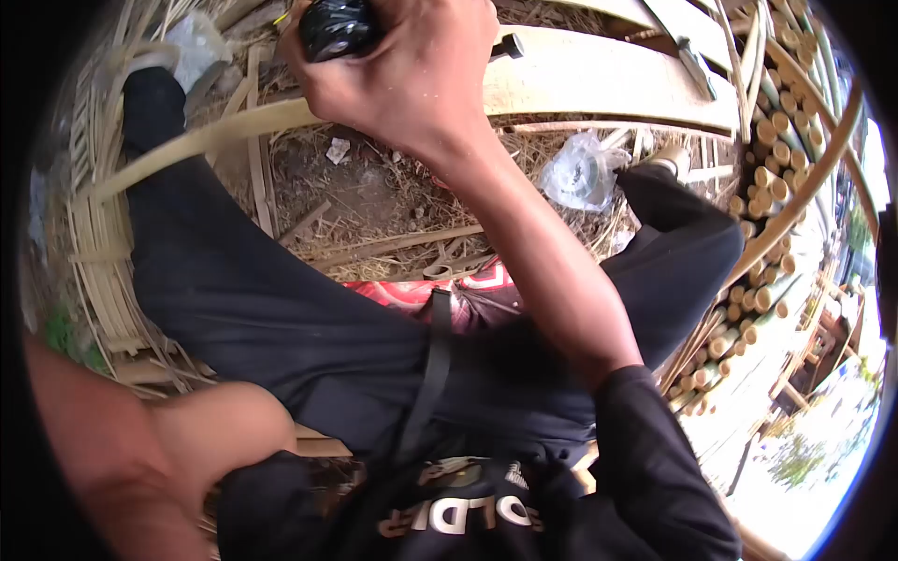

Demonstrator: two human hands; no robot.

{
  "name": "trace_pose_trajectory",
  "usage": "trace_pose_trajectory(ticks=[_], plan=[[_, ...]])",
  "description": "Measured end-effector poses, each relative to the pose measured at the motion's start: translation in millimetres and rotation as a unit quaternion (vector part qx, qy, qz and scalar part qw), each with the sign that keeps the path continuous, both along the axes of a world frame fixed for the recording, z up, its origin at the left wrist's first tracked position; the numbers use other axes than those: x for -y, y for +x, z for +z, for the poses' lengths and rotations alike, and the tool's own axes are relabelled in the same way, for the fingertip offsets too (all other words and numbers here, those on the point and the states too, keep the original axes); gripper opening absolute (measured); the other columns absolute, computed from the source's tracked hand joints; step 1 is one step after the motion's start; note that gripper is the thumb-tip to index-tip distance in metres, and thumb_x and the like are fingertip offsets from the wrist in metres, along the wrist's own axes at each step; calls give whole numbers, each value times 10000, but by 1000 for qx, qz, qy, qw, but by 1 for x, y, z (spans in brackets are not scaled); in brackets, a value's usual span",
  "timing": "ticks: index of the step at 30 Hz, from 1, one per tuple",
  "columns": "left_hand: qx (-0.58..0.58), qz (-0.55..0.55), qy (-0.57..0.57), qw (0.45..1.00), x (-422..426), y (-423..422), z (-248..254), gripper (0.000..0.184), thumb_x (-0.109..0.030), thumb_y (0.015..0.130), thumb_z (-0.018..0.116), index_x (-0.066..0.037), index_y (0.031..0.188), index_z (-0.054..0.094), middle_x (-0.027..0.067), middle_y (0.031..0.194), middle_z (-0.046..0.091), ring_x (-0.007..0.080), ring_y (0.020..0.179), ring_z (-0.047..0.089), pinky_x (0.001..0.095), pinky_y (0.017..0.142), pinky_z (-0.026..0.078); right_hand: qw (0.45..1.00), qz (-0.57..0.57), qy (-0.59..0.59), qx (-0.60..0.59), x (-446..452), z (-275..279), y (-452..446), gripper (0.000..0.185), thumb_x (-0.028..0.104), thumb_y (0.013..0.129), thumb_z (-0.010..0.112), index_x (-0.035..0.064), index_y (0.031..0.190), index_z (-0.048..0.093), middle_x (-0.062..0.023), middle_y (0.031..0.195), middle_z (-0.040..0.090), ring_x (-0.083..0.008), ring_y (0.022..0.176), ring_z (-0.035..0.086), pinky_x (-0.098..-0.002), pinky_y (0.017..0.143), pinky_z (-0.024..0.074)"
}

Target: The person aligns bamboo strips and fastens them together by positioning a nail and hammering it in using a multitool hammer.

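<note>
My right hand (pixel 402 79) is closed around a tool with a glossy black rounded end (pixel 339 28); the rest of it is hidden by the fingers and the frame edge. A small dark metal piece (pixel 508 47) sticks out on the other side of the hand; whether it belongs to the same tool, I cannot tell. Under the hand, a pale bamboo strip (pixel 215 134) curves away to the left. A wide, light board (pixel 608 79) lies just right of the hand. My left arm (pixel 220 430) is bent at the lower left, with its hand out of view.
A hand tool (pixel 695 67) rests at the upper right. Cut bamboo poles (pixel 772 187) are stacked on the right, and split strips (pixel 98 252) line the left. Clear plastic bags (pixel 582 173) lie on the straw-covered ground (pixel 365 201) between my spread legs (pixel 253 280).
</note>
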State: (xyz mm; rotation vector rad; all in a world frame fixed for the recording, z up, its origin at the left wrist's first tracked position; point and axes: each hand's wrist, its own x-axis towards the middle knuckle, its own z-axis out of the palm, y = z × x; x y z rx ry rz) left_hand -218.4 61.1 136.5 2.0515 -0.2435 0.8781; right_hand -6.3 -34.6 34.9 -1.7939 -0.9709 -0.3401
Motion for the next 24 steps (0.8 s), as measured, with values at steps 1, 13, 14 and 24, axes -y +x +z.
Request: trace_pose_trajectory(ticks=[1, 13, 14, 24], plan=[[0, 5, 2, 1000, 4, -1, -3, 329, -256, 1010, 577, 38, 1142, 642, 121, 1247, 618, 206, 1138, 580, 328, 1006, 423, 1000, 0, 3, 11, 1, 5, 6, 181, 229, 598, 724, 135, 751, 749, -57, 496, 568, -277, 437, 574, -383, 478, 461], [-4, 27, -6, 1000, 9, -10, -6, 347, -291, 1004, 572, 32, 1092, 661, 125, 1178, 643, 210, 1073, 593, 334, 940, 433, 980, 33, 121, -153, 19, 15, 9, 255, 230, 854, 764, 60, 685, 676, 25, 498, 540, -85, 419, 509, -251, 424, 364], [-4, 30, -8, 1000, 8, -12, -6, 349, -294, 1003, 572, 32, 1088, 663, 125, 1172, 645, 211, 1067, 594, 335, 934, 434, 987, 39, 85, -128, 26, 20, 11, 281, 190, 913, 751, 34, 696, 664, 55, 559, 541, -17, 486, 465, -208, 447, 319], [-2, 46, -15, 999, 1, -23, -7, 371, -324, 997, 567, 27, 1046, 679, 129, 1114, 666, 214, 1012, 605, 340, 879, 442, 996, 86, 6, 7, 24, 2, 14, 148, 104, 776, 719, 90, 694, 596, -13, 591, 626, -126, 510, 616, -284, 487, 457]])
